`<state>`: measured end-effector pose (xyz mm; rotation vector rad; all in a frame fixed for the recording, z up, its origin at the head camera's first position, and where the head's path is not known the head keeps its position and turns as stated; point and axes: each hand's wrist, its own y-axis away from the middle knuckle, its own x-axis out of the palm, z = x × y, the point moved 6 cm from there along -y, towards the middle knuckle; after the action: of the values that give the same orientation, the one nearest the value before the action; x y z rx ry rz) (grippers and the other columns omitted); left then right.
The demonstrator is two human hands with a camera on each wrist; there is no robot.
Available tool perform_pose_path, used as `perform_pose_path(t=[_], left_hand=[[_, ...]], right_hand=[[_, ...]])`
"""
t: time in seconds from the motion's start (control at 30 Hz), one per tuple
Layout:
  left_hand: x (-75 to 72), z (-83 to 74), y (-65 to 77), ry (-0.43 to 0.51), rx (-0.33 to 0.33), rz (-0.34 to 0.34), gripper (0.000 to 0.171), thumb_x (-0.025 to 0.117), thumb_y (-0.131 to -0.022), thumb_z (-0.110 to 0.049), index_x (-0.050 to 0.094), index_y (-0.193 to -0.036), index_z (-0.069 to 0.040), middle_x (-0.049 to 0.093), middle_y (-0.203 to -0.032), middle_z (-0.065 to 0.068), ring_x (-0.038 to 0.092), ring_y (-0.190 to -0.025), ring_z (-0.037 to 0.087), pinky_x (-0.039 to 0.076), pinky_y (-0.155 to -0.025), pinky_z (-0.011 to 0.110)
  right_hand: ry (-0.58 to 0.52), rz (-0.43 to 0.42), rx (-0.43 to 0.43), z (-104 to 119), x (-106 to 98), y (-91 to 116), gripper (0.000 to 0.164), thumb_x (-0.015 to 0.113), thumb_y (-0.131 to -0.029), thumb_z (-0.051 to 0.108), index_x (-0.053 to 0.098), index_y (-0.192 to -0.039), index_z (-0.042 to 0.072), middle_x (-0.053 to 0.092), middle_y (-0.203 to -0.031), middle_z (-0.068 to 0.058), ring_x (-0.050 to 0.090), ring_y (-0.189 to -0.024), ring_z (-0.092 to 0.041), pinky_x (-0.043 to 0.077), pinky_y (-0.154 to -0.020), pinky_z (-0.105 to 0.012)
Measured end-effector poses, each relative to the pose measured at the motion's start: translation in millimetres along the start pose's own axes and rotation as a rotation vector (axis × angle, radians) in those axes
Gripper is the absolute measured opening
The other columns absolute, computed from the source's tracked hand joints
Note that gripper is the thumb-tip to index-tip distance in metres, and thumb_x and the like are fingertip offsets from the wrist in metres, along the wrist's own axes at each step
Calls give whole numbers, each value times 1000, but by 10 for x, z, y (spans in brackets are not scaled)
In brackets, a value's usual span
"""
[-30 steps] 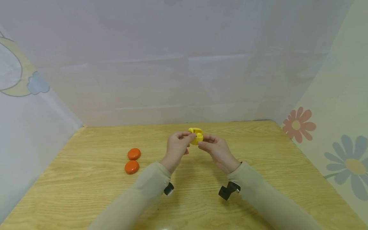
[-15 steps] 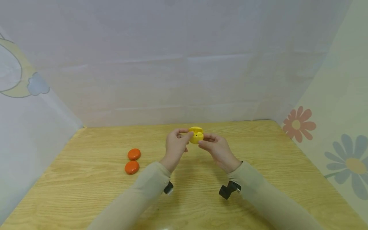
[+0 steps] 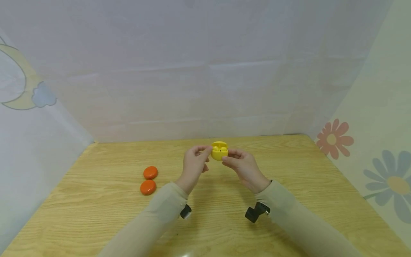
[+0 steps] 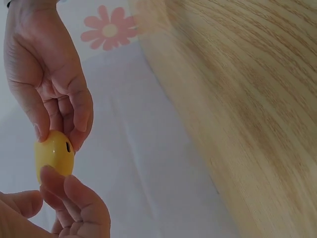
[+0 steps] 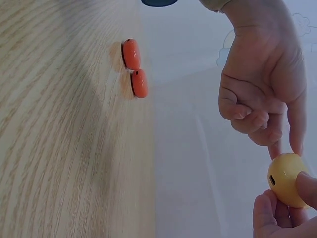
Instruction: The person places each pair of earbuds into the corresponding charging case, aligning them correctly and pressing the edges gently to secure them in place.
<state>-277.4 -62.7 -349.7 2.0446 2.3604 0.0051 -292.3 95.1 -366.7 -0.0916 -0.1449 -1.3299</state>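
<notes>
In the head view a yellow earbud case [image 3: 219,155] is held up over the table, its lid raised, with yellow earbuds [image 3: 223,148] seated inside. My right hand [image 3: 244,169] grips the case from the right between thumb and fingers. At the case's left edge, my left hand [image 3: 194,165] pinches it with thumb and index finger, the other fingers curled beneath. Both wrist views show the rounded underside of the case, with a small dark port in its shell; the earbuds are hidden there.
Two glossy orange rounded cases, a rear one [image 3: 150,172] and a front one [image 3: 148,187], lie close together on the wooden table [image 3: 96,217], left of my hands. A pale sheet wall [image 3: 205,89] rises behind the table, and printed side walls flank it.
The left thumb and fingers have drawn left from over the case's opening to its edge. A yellow earbud earlier at the left fingertips now sits in the case. The right hand holds still.
</notes>
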Motion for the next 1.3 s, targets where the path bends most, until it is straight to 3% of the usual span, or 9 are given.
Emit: perform_pose_path(t=[0.2, 0.4, 0.53, 0.8, 1.3], left_hand=[[-17, 33, -27, -70, 6, -1, 40, 55, -100, -36, 67, -113, 0, 63, -97, 11, 55, -78, 19, 45, -60, 27], [19, 106, -80, -12, -99, 69, 51, 50, -100, -44, 64, -120, 0, 63, -119, 12, 53, -107, 30, 45, -86, 43], [33, 133, -98, 21, -174, 106, 55, 49, -100, -47, 62, -124, 0, 60, -126, 12, 49, -117, 34, 40, -98, 50], [34, 147, -107, 62, -202, 143, 51, 51, -100, -44, 59, -123, 2, 56, -128, 14, 48, -117, 33, 38, -101, 51], [-5, 146, -67, 24, -141, 179, 43, 55, -100, -34, 59, -127, 0, 58, -128, 12, 51, -117, 32, 40, -98, 51]], right_hand=[[-4, 10, -2, -4, 8, -4, 38, 56, -95, -5, 45, -130, -16, 59, -110, -9, 61, -95, -11, 50, -91, -28], [-8, 34, -11, 2, 18, 3, 38, 57, -95, -5, 46, -129, -16, 60, -109, -7, 62, -95, -11, 51, -90, -28], [-8, 58, -23, 6, 37, 2, 37, 57, -95, -5, 47, -129, -17, 62, -107, -5, 63, -95, -12, 51, -90, -28], [-2, 93, -37, 11, 60, 4, 38, 56, -95, -4, 46, -129, -18, 63, -108, -3, 63, -96, -12, 51, -90, -28], [-21, 116, -33, 24, 78, 9, 40, 56, -96, -2, 45, -130, -19, 64, -108, -4, 63, -98, -12, 50, -92, -29]])
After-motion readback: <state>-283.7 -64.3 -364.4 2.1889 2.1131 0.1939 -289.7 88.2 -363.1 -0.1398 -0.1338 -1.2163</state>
